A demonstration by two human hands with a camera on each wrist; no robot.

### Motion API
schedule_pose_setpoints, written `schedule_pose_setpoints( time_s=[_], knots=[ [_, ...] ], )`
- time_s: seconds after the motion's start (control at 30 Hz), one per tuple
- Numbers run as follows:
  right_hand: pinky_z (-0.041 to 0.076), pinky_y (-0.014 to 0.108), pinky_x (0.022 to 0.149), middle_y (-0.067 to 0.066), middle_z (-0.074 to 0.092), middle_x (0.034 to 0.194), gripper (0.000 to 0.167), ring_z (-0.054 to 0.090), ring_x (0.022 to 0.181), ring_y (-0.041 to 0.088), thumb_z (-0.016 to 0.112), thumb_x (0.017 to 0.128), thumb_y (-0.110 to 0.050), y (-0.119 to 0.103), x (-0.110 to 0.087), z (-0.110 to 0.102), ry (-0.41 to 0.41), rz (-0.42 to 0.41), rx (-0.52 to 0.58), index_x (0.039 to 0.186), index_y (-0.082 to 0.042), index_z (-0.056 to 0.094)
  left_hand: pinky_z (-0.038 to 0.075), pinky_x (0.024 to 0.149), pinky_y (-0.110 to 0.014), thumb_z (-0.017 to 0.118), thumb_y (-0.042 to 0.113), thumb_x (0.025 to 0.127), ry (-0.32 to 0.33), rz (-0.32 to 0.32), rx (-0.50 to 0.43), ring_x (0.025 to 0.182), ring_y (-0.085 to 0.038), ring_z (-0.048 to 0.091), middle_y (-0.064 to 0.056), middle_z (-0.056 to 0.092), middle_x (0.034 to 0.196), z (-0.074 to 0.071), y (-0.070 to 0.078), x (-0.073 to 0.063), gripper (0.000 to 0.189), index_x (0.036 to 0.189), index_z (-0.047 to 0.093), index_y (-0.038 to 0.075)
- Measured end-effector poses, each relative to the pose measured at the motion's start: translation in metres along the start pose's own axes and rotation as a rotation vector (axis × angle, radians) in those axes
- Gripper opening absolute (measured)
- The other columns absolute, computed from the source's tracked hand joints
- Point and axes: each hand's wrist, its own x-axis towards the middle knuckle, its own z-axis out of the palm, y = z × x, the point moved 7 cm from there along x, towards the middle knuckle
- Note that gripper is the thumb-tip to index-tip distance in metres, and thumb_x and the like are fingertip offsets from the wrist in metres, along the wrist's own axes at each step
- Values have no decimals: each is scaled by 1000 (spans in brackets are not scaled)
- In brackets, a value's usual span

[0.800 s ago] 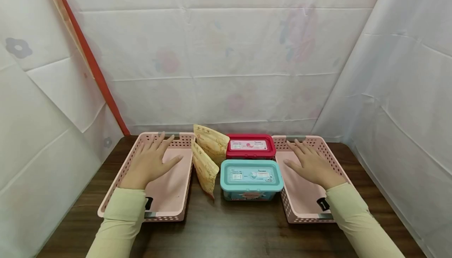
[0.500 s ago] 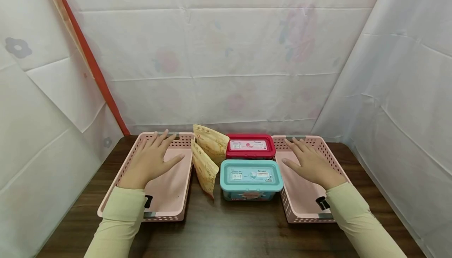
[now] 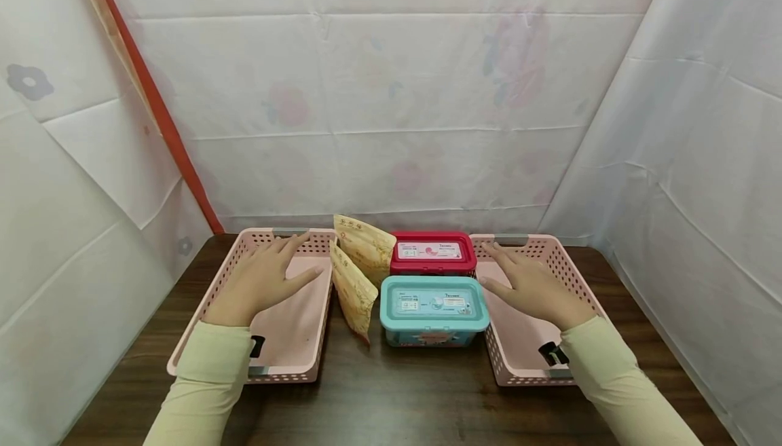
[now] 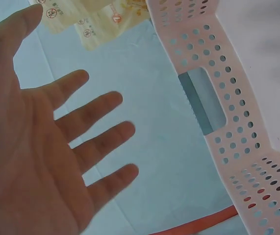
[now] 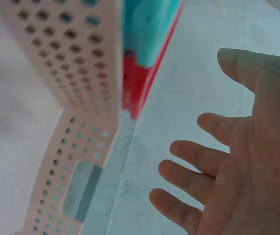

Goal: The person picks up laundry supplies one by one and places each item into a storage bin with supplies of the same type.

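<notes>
My left hand (image 3: 259,283) hovers over the left pink basket (image 3: 320,324), fingers spread and holding nothing. In the left wrist view its palm and parted fingers show apart from the basket's perforated wall. Over the right pink basket (image 3: 497,358) is my right hand (image 3: 537,288), its fingers extended and nothing in its grasp. Between the baskets stands a teal lidded box (image 3: 435,303), with a red lidded box (image 3: 432,252) behind it. Two yellow printed packets (image 3: 364,246) lean beside the left basket, the nearer packet (image 3: 353,290) partly in front of the other.
Dark wood tabletop (image 3: 391,398) lies under everything. A white patterned cloth (image 3: 379,93) encloses the back and both sides, with a red-orange strip (image 3: 159,103) running down the left corner. Both baskets have cut-out handles.
My right hand has shifted slightly left, toward the teal box. The left hand's fingers have dipped a little and its thumb moved slightly right. Boxes, packets and baskets stay put.
</notes>
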Motion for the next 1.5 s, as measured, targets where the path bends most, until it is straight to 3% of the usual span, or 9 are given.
schedule_pose_setpoints(
  time_s=[0.17,0.37,0.57,0.8,0.97,1.2,1.5],
  knots=[
    [34,65,107,23,41,152,71,41,136,45,56,101,-47,-14,1,-3,17,-45,28,158,-12,31,46,94,-61,54,59,96,58,41,4,114,-44,60,-23,61,131,-4,5,2,74,149,48,8],
    [36,62,107,22,39,153,72,41,137,43,59,101,-43,-27,-1,-4,12,-74,67,157,-7,33,49,90,-58,57,56,96,81,54,-21,108,-40,64,-20,64,127,-2,5,5,68,140,57,5],
    [35,62,108,20,36,156,73,37,140,42,61,100,-42,-37,0,-2,6,-98,106,158,-9,31,51,86,-56,53,63,96,57,34,-136,104,-34,66,-14,68,122,2,4,7,68,139,60,11],
    [36,59,109,17,40,154,70,39,140,36,59,101,-44,-48,2,3,-25,-117,174,156,-7,35,53,85,-55,59,50,99,62,36,-240,102,-32,67,-12,70,117,3,3,9,51,130,67,11],
    [40,55,107,12,49,147,62,45,136,31,62,100,-39,-61,4,9,-45,-127,216,150,-6,45,54,82,-53,60,45,100,75,1,-324,100,-29,69,-9,71,117,1,4,9,44,128,69,12],
    [44,51,104,7,56,139,53,52,129,27,65,99,-34,-82,7,15,-30,-186,244,143,-6,54,56,73,-45,63,38,100,70,-108,-470,97,-27,68,-6,72,112,9,1,9,33,125,71,19],
    [45,48,103,4,59,135,47,53,127,23,63,100,-35,-101,11,29,-17,-219,232,139,-8,58,55,75,-46,62,32,101,70,-159,-580,99,-31,65,-13,69,118,13,-4,11,32,126,71,12]
  ],
)
